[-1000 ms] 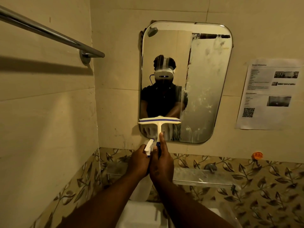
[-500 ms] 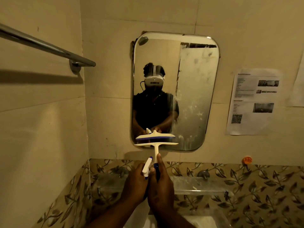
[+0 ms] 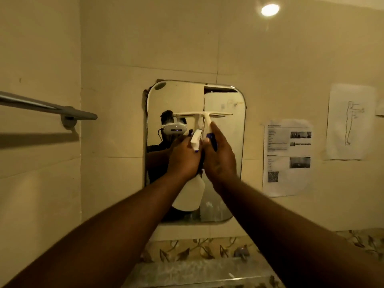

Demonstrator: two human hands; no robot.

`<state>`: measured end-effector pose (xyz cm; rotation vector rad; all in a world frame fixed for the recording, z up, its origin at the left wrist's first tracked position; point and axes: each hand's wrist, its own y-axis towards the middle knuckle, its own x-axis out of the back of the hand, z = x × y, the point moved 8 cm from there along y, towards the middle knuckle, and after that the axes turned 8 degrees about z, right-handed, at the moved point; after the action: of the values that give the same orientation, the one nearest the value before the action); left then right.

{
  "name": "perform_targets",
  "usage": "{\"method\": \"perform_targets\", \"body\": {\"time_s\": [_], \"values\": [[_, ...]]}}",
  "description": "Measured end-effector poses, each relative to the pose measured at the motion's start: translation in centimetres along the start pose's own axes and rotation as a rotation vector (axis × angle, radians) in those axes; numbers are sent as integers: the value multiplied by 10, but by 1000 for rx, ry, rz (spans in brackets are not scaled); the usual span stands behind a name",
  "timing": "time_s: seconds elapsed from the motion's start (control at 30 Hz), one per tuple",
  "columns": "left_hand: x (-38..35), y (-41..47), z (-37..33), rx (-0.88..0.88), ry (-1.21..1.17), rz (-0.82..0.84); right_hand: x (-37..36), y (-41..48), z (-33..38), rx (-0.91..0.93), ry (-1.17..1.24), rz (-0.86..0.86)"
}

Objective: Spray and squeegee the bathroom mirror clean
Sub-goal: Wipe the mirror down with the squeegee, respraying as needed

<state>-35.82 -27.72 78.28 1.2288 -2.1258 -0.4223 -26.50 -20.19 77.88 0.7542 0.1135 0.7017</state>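
Left hand (image 3: 184, 157): closed around the neck of a white spray bottle (image 3: 190, 195); the bottle body is seen hanging below the fist, and its white trigger head is raised above the knuckles.
Right hand (image 3: 219, 154): closed on the blue grip of the squeegee (image 3: 203, 117); the forefinger is laid up along the white stem.
Hands together: both are held side by side, touching or nearly so, raised in front of the mirror's middle.
Squeegee: the white blade is held level across the upper half of the mirror (image 3: 226, 100); whether the blade is pressed to the glass cannot be told.
Mirror: a rounded upright rectangle is fixed to the beige tiled wall. The left part is seen clear, with a headset-wearing person reflected in it; the right part is covered by a whitish film, bounded by a vertical edge near the squeegee stem. A dark strip is shown at the top right of the glass.
Rail (image 3: 47, 110): a metal bar is mounted on the left wall, level with the mirror's upper part and well apart from it.
Sheets: a printed sheet (image 3: 287, 156) is stuck right of the mirror; a sheet with a figure drawing (image 3: 351, 121) is stuck further right and higher.
Lamp (image 3: 269, 9): a round light is lit at the top right.
Shelf (image 3: 199, 267): a pale ledge is seen below the mirror, under a band of leaf-patterned tiles.
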Motion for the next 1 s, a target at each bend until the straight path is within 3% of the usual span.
{"method": "perform_targets", "body": {"time_s": [0.1, 0.37, 1.0], "values": [[7, 28, -37, -81, 84, -28, 17, 34, 28, 26, 24, -5], [-1, 67, -74, -38, 55, -104, 41, 84, 46, 46, -49, -9], [-19, 51, -42, 58, -78, -145, 34, 64, 15, 42, -50, 25]]}}
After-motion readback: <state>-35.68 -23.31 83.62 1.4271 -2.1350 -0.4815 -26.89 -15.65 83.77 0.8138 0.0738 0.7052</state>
